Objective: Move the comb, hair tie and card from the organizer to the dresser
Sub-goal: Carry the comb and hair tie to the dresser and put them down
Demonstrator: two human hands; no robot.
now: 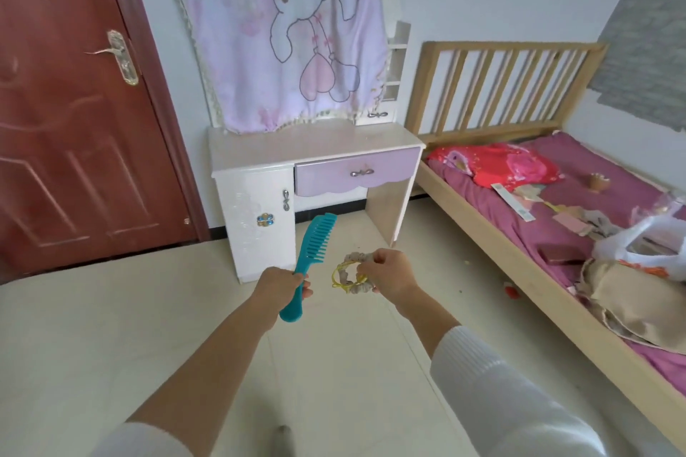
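Observation:
My left hand [280,286] grips the handle of a teal comb [310,256], whose teeth point up and to the right. My right hand [389,273] pinches a beige scrunchie hair tie [352,273] together with a thin yellow band. Both hands are held out over the floor, a short way in front of the white dresser [312,148]. Its flat top is bare, and it has a lilac drawer. I cannot pick out the card for certain; small cards and papers lie on the bed.
A pink cartoon cloth [289,33] hangs over the dresser's mirror. A red-brown door [74,104] is shut at the left. At the right, a wooden bed [519,263] holds a red pillow, a beige bag [638,304], a white plastic bag and papers. The floor is pale tile.

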